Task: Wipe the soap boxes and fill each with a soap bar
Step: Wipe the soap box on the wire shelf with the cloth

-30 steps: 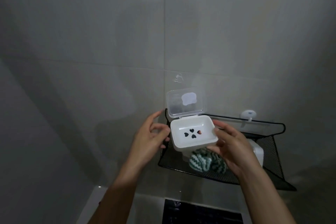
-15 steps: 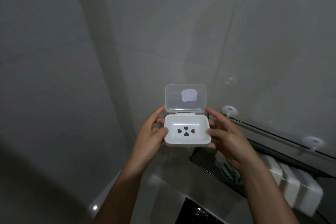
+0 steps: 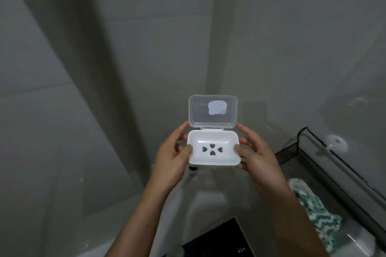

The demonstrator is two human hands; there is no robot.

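While both hands (image 3: pixel 173 162) gripping soap box (image 3: pixel 213 148), mesh rack (image 3: pixel 296 158) rightward.

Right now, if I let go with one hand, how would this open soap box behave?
The soap box looks empty and thin-walled, so probably light and rigid. Its raised clear lid may flop or swing shut. The smooth plastic could slip from the remaining fingers.

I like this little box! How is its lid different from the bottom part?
The lid is see-through; the tray is solid white. The lid stands up, flipped open; the tray lies flat. The tray has heart-shaped holes; the lid has a pale patch. Both are rounded rectangles, joined at the back.
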